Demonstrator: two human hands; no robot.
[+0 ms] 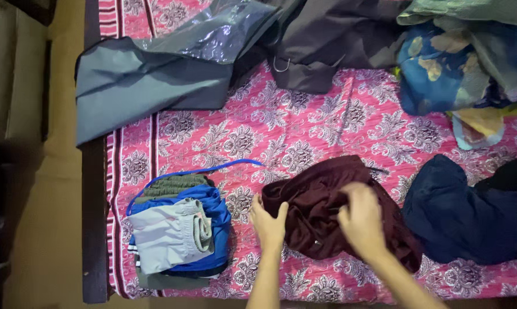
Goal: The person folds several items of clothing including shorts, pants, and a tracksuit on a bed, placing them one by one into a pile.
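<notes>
Crumpled maroon cloth garment [327, 212] lies mid-bed on the pink floral bedsheet [293, 126]. Left hand [268, 222] pinches its edge; right hand [361, 220] presses flat on top — grasping nothing. Risk: loose folds slipping, or bumping the folded clothes stack [178, 234] — near the bed edge.

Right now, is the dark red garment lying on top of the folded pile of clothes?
No, the dark red garment lies on the pink bedsheet under both hands, apart from the folded pile.

clear plastic bag [224, 31], crumpled and shiny, lies at the top of the pink bedsheet [304, 126]. no labels, signs, screens.
</notes>
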